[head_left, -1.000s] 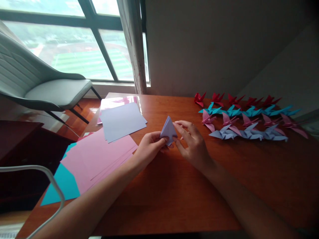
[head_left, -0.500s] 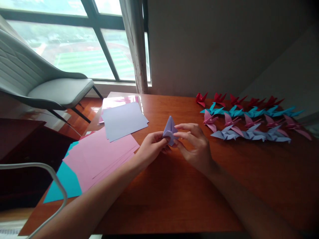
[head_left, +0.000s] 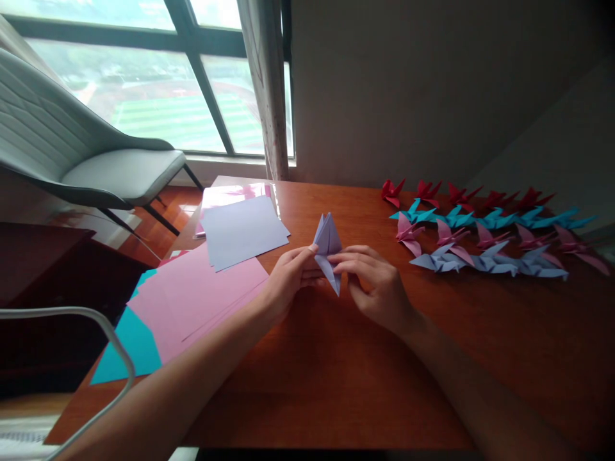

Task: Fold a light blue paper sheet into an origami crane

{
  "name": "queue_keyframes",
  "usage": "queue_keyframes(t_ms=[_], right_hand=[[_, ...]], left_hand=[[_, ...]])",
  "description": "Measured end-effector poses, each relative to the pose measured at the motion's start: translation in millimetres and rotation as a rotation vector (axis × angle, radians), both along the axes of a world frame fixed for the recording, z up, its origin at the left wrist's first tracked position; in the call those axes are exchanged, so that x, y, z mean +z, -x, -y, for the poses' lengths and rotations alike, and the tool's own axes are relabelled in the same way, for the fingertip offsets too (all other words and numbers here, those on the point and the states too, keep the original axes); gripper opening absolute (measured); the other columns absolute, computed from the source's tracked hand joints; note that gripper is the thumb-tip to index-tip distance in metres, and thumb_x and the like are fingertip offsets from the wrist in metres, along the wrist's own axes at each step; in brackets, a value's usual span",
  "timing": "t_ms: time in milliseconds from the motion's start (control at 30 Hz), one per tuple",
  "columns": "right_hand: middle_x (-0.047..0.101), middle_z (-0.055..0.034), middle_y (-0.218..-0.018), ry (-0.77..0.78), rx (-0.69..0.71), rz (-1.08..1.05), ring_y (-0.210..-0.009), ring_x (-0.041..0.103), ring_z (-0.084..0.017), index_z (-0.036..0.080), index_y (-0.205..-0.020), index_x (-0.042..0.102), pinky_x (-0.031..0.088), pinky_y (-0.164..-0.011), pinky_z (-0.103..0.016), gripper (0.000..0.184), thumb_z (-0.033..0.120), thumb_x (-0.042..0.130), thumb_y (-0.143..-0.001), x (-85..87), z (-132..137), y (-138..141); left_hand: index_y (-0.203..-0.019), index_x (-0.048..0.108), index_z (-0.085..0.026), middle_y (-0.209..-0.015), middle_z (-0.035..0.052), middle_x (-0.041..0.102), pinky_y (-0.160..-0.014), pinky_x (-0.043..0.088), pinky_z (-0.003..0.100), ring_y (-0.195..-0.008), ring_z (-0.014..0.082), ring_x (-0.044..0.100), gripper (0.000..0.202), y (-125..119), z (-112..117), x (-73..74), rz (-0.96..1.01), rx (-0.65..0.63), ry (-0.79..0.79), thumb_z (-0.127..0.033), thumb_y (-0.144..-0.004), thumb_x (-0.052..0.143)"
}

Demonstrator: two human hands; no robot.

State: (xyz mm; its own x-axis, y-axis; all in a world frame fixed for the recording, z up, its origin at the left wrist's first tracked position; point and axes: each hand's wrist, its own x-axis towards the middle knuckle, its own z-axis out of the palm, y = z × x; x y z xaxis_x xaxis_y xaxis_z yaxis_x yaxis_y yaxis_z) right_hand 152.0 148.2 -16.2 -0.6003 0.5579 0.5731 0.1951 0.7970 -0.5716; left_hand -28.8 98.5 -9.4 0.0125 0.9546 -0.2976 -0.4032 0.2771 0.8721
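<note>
A half-folded lavender origami piece [head_left: 328,246] stands upright above the wooden table [head_left: 336,371], pointed at top and bottom. My left hand [head_left: 287,276] pinches its left side at the middle. My right hand [head_left: 377,285] pinches its right side, fingers curled. Both hands hover over the table's centre.
Loose paper lies at the left: lavender sheets [head_left: 243,230], pink sheets [head_left: 202,298], a cyan sheet [head_left: 129,349]. Rows of finished cranes sit at the right: red [head_left: 461,192], cyan [head_left: 485,219], pink [head_left: 485,238], lavender [head_left: 490,262]. A grey chair [head_left: 86,160] stands by the window.
The lavender piece has been opened out longer, with a point now hanging below my fingers. Both hands shifted slightly right and closer together on it.
</note>
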Motion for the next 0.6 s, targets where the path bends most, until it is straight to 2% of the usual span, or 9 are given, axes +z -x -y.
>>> queue_keyframes(t_ms=[167,300,367,467,600], right_hand=[[0.075,-0.0030,-0.103,0.068,-0.061,-0.068,-0.102,0.065,-0.022,0.026,-0.090,0.068,0.052,-0.094,-0.043,0.027,0.005,0.052,-0.085,4.8,1,1],[0.072,-0.0062,-0.104,0.310,-0.233,-0.155,-0.100,0.066,-0.022,0.024,-0.097,0.068,0.055,-0.082,-0.037,0.013,0.023,0.057,-0.090,6.3,0,1],[0.071,-0.0075,-0.105,0.458,-0.292,-0.192,-0.097,0.066,-0.023,0.023,-0.103,0.066,0.056,-0.074,-0.034,0.018,0.033,0.061,-0.090,3.4,-4,1],[0.071,-0.0077,-0.101,0.633,-0.257,-0.185,-0.090,0.066,-0.022,0.021,-0.102,0.066,0.054,-0.068,-0.031,0.027,0.043,0.065,-0.086,-2.1,-9,1],[0.070,-0.0040,-0.083,0.743,-0.178,-0.160,-0.076,0.064,-0.018,0.019,-0.087,0.066,0.050,-0.066,-0.029,0.027,0.045,0.069,-0.083,-3.7,-10,3]], left_hand=[[-0.095,0.070,-0.012,-0.086,0.0087,0.075,-0.068,0.049,0.025,-0.073,0.0164,0.069,0.033,0,0,-1.9,-0.048,-0.048,-0.023,-0.042,-0.082,0.070],[-0.096,0.071,-0.013,-0.081,0.0070,0.073,-0.067,0.049,0.025,-0.071,0.0157,0.067,0.036,-2,1,0.5,-0.087,-0.055,-0.020,-0.046,-0.082,0.069],[-0.096,0.071,-0.013,-0.081,0.0063,0.073,-0.067,0.048,0.025,-0.070,0.0147,0.066,0.036,-2,1,2.2,-0.104,-0.065,-0.018,-0.046,-0.083,0.069],[-0.097,0.071,-0.013,-0.081,0.0055,0.072,-0.067,0.048,0.023,-0.071,0.0139,0.065,0.035,-4,2,4.1,-0.115,-0.084,-0.017,-0.045,-0.083,0.069],[-0.097,0.071,-0.011,-0.081,0.0047,0.070,-0.066,0.048,0.024,-0.072,0.0144,0.063,0.036,-7,4,5.7,-0.105,-0.122,-0.033,-0.044,-0.081,0.070]])
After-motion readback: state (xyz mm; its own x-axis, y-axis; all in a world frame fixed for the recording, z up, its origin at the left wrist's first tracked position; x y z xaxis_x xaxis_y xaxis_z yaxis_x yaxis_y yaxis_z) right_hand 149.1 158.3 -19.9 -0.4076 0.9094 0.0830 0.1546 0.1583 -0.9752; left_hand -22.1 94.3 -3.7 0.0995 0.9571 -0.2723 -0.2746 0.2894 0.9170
